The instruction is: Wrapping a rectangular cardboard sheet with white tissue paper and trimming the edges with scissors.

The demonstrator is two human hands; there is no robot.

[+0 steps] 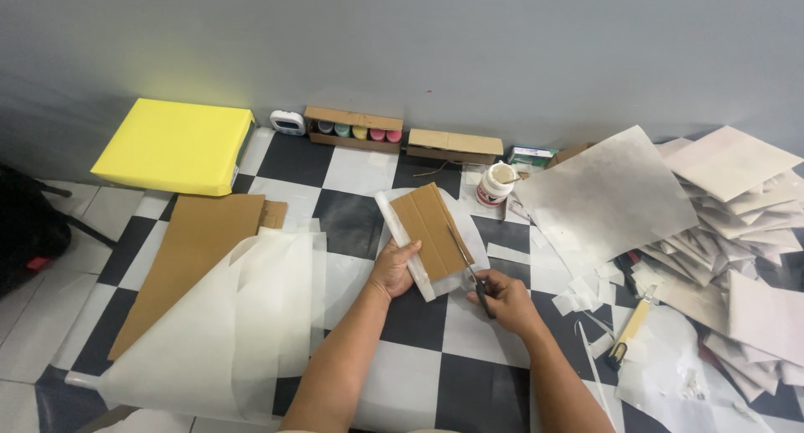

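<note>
- Cardboard piece (428, 230), brown and rectangular, sat at the middle of the scene, laid on a translucent white sheet (468, 232) and raised a little above the checkered floor (477, 374).
- Your left hand (395, 265) gripped the near left edge of the cardboard piece and sheet, fingers curled closed around them with the thumb on top.
- Your right hand (505, 299) was closed around the handles of the scissors (474, 275); the blades ran up along the right edge of the cardboard piece, over the sheet.
- To the left, a large cardboard panel (188, 257) lay flat on the floor, partly covered by a big curling sheet of translucent paper (226, 332).
- A yellow ream (176, 146) rested at the far left by the wall.
- Along the far wall stood a small white timer (287, 122), an open box of coloured bottles (352, 129) and a closed cardboard box (454, 146).
- A white glue jar (496, 184) stood just beyond the cardboard piece, to its right.
- On the right, a pile of wrapped panels (737, 224) spread out, with paper scraps (582, 295) and a yellow-handled utility knife (628, 331) near your right hand.
</note>
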